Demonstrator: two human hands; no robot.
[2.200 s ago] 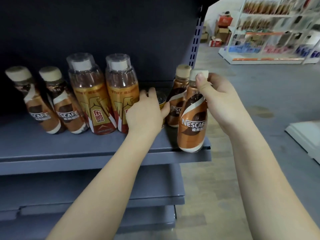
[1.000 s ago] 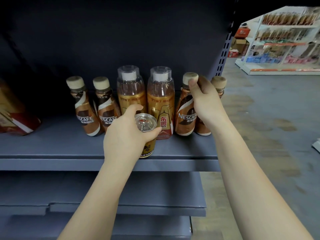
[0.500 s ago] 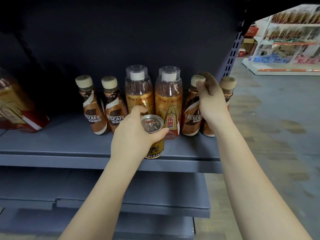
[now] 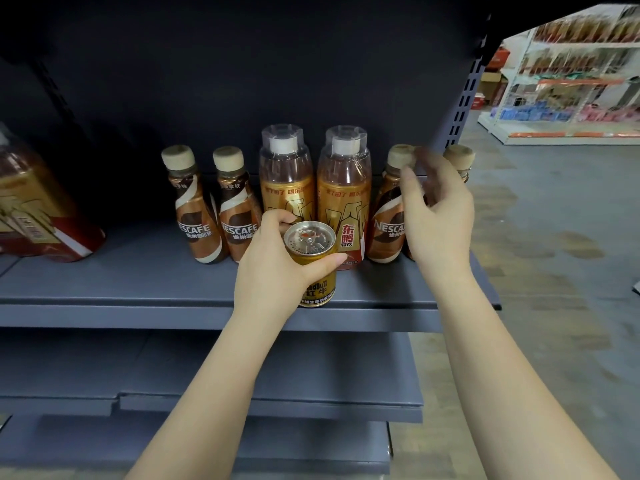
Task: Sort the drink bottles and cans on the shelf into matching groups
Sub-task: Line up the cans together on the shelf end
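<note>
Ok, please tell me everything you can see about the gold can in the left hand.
The can is small, gold metal with a silver pull-tab top, unopened as far as shows. Red "Bull" lettering and Chinese characters show below the fingers. It stands upright at the front edge of the shelf, before the two tall gold bottles. The left hand grips it, thumb across the front.

A can [image 4: 313,263] stands before six bottles [image 4: 286,183] lined along the shelf [image 4: 138,285].
</note>
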